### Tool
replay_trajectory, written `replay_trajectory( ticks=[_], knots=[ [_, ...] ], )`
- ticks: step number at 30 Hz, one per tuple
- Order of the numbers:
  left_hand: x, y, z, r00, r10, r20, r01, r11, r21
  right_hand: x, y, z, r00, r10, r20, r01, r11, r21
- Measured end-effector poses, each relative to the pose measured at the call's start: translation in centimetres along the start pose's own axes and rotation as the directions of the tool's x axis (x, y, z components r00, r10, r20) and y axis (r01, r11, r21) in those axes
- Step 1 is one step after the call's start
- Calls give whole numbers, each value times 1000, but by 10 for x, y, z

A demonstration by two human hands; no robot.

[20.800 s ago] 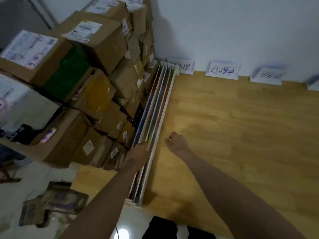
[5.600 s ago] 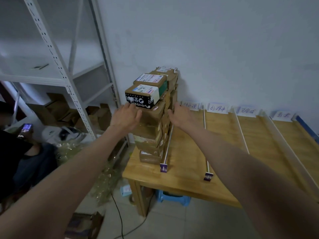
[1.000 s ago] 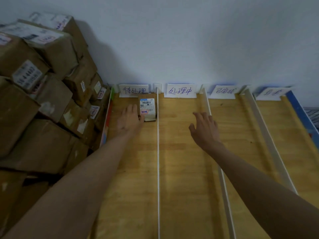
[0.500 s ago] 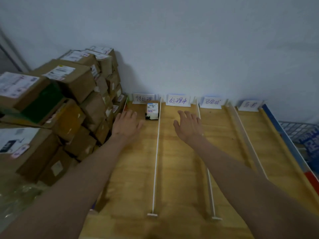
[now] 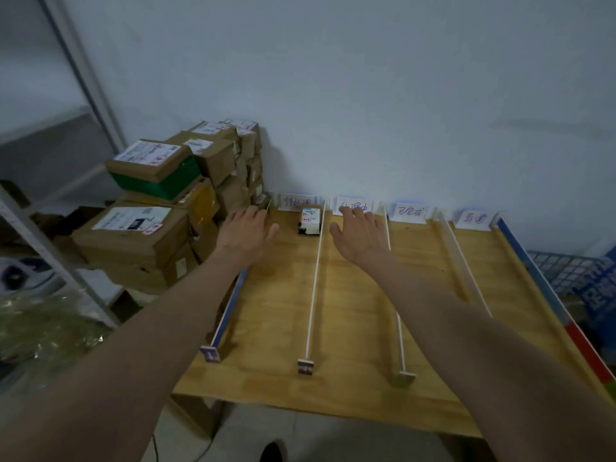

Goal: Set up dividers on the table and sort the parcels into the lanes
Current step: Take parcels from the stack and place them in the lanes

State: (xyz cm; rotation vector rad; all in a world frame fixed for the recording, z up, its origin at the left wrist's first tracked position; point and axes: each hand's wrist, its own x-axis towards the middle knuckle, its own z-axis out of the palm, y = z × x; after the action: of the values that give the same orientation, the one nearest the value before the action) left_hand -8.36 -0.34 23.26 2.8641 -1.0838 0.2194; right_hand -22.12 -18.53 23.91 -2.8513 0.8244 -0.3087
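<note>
Both hands [image 5: 245, 235] [image 5: 358, 236] outstretched, fingers relaxed

Wooden table [image 5: 350, 315] against a pale wall, split into lanes by thin white dividers [image 5: 315, 285] running front to back; a blue-edged divider [image 5: 230, 311] at the left lane's edge, another blue edge [image 5: 533, 271] at the far right. Handwritten paper labels [image 5: 410, 212] stand along the wall, one per lane. One small parcel [image 5: 309, 221] lies at the far end of the leftmost lane, against the divider on its right. Left hand [image 5: 246, 233] held out, fingers spread, holding nothing, over the left lane near the stack of cardboard parcels [image 5: 173, 201] left of the table. Right hand [image 5: 358, 236] held out flat over the second lane. Metal shelf upright [image 5: 83, 71] at left.
</note>
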Motion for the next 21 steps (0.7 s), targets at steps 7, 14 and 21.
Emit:
replay_trajectory(
  ticks=[7, 14, 21],
  knots=[
    [-12, -32, -48, 995, 6, -102, -7, 1000, -8, -2, -49, -27, 997, -57, -51, 59, 998, 37],
    [-1, -106, -90, 979, -19, -201, 22, 1000, 10, 29, -132, -34, 992, -93, -81, 101, 990, 98],
    [17, -210, -106, 967, -112, -230, 101, 993, -59, 60, -231, -21, 996, -83, -38, 90, 967, 239]
  ],
)
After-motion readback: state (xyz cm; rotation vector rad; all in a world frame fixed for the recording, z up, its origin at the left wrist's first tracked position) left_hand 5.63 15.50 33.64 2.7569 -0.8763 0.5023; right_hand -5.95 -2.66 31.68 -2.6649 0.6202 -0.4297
